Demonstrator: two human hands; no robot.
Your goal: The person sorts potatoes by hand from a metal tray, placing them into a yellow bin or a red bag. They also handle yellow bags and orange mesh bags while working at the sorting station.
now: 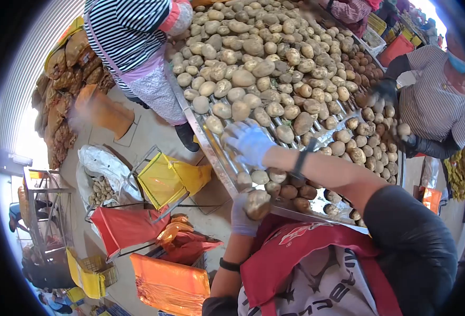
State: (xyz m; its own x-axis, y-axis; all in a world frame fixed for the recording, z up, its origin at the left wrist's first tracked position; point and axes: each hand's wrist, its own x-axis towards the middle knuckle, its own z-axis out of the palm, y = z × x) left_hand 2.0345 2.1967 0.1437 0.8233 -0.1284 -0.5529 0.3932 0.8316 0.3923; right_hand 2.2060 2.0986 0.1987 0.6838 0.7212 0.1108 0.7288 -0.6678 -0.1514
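Observation:
My left hand (244, 213), in a pale thin glove, is closed round a large potato (258, 204) just off the near edge of the sorting table. Stretched over the table's metal rollers (238, 165), my right hand (251, 143) wears a bluish glove, its fingers spread and somewhat blurred. A potato (214, 125) lies just beyond its fingertips; whether they touch cannot be made out. Several darker potatoes (289, 191) rest along the near edge between my arms. A broad heap of potatoes (264, 68) covers the far part of the table.
A person in a striped top (132, 37) stands at the table's left side. Another person (437, 95) with dark gloves handles potatoes at the right. Left on the floor are a yellow bag on a frame (164, 179), a red bag (127, 229), an orange bag (172, 284) and stacked full sacks (66, 79).

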